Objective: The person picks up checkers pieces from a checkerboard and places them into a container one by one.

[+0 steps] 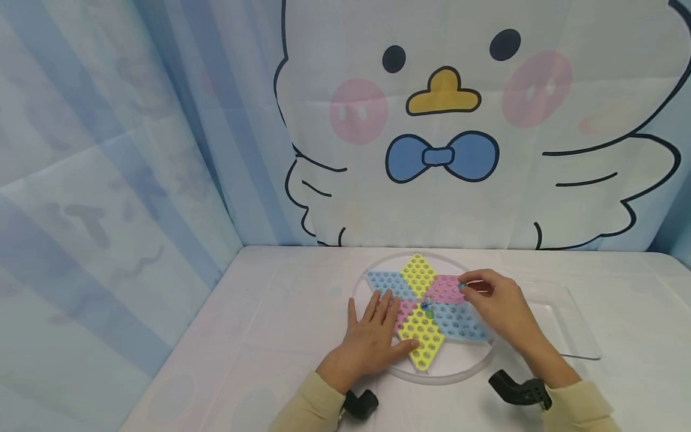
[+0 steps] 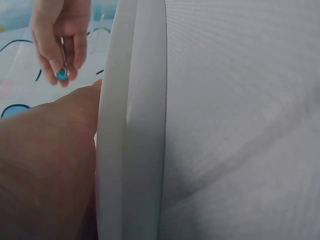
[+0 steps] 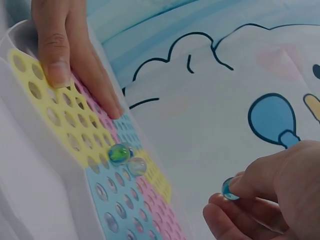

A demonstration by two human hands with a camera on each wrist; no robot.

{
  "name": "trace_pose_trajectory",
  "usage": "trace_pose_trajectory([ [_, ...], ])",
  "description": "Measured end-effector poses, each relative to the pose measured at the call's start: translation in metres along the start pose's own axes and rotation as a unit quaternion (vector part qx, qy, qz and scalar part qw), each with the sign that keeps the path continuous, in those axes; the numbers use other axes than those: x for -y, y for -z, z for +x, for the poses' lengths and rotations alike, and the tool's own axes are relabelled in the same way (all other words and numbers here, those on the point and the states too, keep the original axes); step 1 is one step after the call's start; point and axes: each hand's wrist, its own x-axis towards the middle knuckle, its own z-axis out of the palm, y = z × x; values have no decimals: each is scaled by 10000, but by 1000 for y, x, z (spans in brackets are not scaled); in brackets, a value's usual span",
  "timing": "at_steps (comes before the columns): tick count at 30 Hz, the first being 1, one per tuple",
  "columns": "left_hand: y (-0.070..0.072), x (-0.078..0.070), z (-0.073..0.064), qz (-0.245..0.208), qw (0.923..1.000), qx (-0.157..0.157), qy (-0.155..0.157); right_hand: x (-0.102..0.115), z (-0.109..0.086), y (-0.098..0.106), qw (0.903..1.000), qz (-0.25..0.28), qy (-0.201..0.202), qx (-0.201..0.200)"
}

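A star-shaped Chinese checkers board [image 1: 464, 321] with yellow, pink and blue holed sections lies on a round clear tray [image 1: 459, 377]. My left hand [image 1: 372, 339] rests on its left side, fingers spread over the pink and blue sections and thumb on the yellow. Above the board's right edge, my right hand [image 1: 499, 300] pinches a blue glass marble [image 3: 230, 188] between thumb and fingertips. Near the board's centre sit a green marble [image 3: 120, 153], a clear marble [image 3: 137, 166] and a dark blue marble [image 1: 424, 306]. The left wrist view mostly shows the tray's pale rim [image 2: 130, 125].
A clear rectangular plastic lid or tray [image 1: 580, 324] lies right of the board, partly behind my right hand. The white table [image 1: 259, 336] meets a cartoon-printed curtain [image 1: 432, 210] at its back edge. Black wrist mounts [image 1: 518, 390] stick out below both hands.
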Motion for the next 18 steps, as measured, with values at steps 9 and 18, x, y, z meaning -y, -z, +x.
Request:
trace_pose_trajectory([
  [9,-3,2,2,-92,10000,15,6,-5,-2,16,9998,83,-93,-122],
  [18,0,0,0,-94,10000,5,7,-10,-4,34,9996,162,-107,-191],
])
